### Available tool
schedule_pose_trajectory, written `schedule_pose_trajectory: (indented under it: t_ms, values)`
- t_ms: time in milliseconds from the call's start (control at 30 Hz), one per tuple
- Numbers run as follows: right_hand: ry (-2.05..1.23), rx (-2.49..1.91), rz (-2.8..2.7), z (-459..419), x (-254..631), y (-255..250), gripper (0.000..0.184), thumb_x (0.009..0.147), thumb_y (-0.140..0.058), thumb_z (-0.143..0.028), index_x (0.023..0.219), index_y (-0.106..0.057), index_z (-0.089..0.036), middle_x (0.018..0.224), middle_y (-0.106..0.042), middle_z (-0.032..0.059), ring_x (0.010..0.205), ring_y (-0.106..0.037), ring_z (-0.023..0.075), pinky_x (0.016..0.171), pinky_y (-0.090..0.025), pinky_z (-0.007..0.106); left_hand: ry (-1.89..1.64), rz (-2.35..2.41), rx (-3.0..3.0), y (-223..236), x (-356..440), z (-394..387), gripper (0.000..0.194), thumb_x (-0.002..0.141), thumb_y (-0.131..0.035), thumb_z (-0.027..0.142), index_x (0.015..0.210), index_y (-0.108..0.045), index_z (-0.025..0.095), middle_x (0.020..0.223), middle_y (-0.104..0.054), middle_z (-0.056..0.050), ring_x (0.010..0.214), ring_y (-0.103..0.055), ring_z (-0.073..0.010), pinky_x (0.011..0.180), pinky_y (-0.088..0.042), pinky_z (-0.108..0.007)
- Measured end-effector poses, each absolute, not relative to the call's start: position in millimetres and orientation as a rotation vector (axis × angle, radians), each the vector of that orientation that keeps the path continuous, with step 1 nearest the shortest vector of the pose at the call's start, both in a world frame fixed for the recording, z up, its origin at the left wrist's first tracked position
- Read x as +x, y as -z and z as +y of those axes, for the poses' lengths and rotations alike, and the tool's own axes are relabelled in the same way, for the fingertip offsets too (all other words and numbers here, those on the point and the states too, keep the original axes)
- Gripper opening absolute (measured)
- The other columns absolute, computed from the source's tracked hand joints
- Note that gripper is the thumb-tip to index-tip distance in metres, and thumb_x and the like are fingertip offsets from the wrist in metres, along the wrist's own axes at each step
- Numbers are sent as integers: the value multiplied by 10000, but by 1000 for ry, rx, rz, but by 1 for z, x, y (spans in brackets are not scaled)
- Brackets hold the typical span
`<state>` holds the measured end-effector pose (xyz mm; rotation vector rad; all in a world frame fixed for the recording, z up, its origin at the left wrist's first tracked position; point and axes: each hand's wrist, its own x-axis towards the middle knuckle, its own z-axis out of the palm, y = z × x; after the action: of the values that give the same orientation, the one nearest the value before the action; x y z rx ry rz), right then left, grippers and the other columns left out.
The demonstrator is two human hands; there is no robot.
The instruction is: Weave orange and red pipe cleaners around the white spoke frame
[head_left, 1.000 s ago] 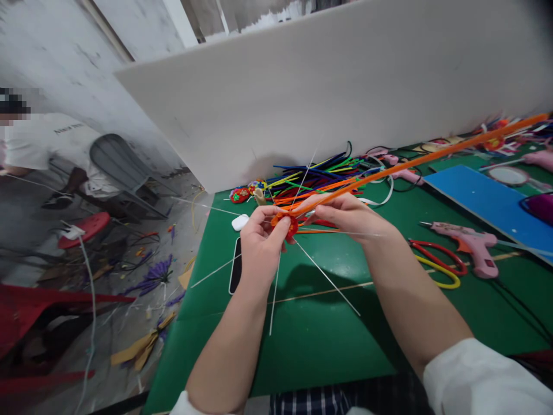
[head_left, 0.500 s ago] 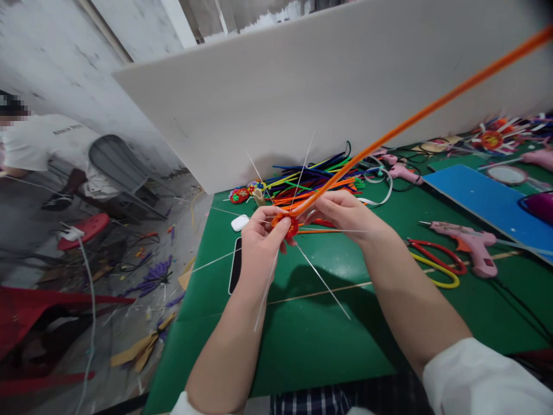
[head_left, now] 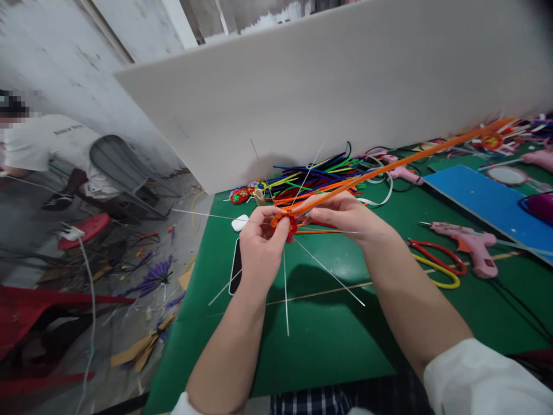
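Observation:
Between thumb and fingers, my left hand [head_left: 264,242] grips a small red and orange woven disc [head_left: 286,223]. Thin white wire spokes [head_left: 286,294] stick out from the disc on all sides. A long orange pipe cleaner [head_left: 389,166] runs from the disc up to the far right. My right hand [head_left: 341,213] is closed on the pipe cleaner close to the disc, its fingertips partly hidden. Behind the hands lies a pile of coloured pipe cleaners [head_left: 319,176].
On the green table [head_left: 328,357] lie a phone [head_left: 235,268], a white case [head_left: 239,222], red and yellow-handled scissors [head_left: 438,265], a pink glue gun [head_left: 469,236] and a blue board [head_left: 479,196]. A white panel [head_left: 302,86] stands behind. A person [head_left: 56,144] sits at the left.
The disc has turned in my left hand, so its wire spokes point in new directions. The orange pipe cleaner's far end has swung downward. My right hand has shifted slightly.

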<state>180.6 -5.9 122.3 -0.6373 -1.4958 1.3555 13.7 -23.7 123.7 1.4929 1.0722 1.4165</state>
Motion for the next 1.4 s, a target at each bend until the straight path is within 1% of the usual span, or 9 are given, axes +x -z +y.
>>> schedule_pose_trajectory:
  t_ms: [267, 500, 733, 833, 933, 1000, 1100, 1267, 1400]
  values:
    - [-1246, -718, -1590, -4, 184, -121, 241, 780, -599, -343, 954, -692, -204, 831, -691, 26, 789, -632, 130, 772, -496, 267, -1369, 1059, 1449, -127, 14, -24, 125, 723, -604, 235, 819, -547, 180, 623, -547, 39, 445, -524, -60, 360, -354, -149]
    - [-1376, -584, -1654, -9, 195, -123, 367, 832, -493, -453, 938, -688, -161, 878, -679, 59, 865, -621, 162, 827, -479, 308, -1249, 973, 1298, -127, 11, -21, 171, 679, -640, 244, 802, -536, 185, 572, -534, 54, 396, -520, -69, 316, -310, -150]
    - [-1414, -563, -1571, -7, 192, -120, 387, 822, -481, -495, 876, -697, -179, 844, -676, 54, 831, -629, 168, 805, -479, 317, -1206, 948, 1256, -126, 11, -19, 177, 677, -641, 243, 805, -531, 190, 554, -558, 56, 380, -523, -75, 312, -320, -151]
    - [-1428, -543, -1538, -6, 191, -118, 400, 837, -469, -476, 900, -686, -145, 843, -675, 67, 824, -627, 162, 795, -485, 317, -1204, 936, 1251, -126, 10, -19, 174, 681, -638, 237, 811, -534, 186, 551, -562, 54, 379, -522, -74, 313, -323, -150]
    - [-1386, -598, -1515, -6, 189, -119, 318, 830, -516, -412, 917, -681, -154, 853, -677, 56, 816, -627, 149, 770, -494, 288, -1203, 925, 1257, -125, 11, -20, 164, 686, -635, 228, 809, -536, 185, 550, -568, 53, 383, -522, -73, 313, -320, -145]
    - [-1338, -661, -1516, -7, 187, -122, 256, 820, -544, -370, 878, -692, -169, 831, -679, 40, 786, -628, 136, 736, -498, 259, -1201, 925, 1265, -125, 11, -20, 155, 688, -632, 223, 803, -537, 186, 549, -569, 54, 386, -522, -71, 312, -317, -142]
    - [-1308, -698, -1520, -8, 186, -127, 235, 821, -544, -345, 819, -705, -173, 783, -682, 26, 736, -627, 121, 701, -498, 237, -1208, 943, 1263, -126, 12, -20, 151, 682, -631, 218, 798, -539, 188, 580, -577, 52, 389, -525, -67, 313, -317, -142]
    - [-1389, -689, -1526, -11, 189, -130, 243, 793, -580, -340, 919, -695, -167, 850, -685, 38, 827, -634, 145, 771, -490, 256, -1249, 967, 1272, -127, 13, -21, 169, 672, -641, 227, 800, -539, 182, 572, -552, 54, 389, -523, -67, 310, -315, -146]
    - [-1481, -640, -1519, -11, 191, -130, 240, 738, -649, -306, 946, -681, -190, 904, -683, 34, 860, -636, 152, 776, -500, 264, -1295, 961, 1313, -127, 13, -21, 150, 689, -632, 226, 805, -546, 188, 588, -547, 53, 408, -535, -70, 318, -323, -145]
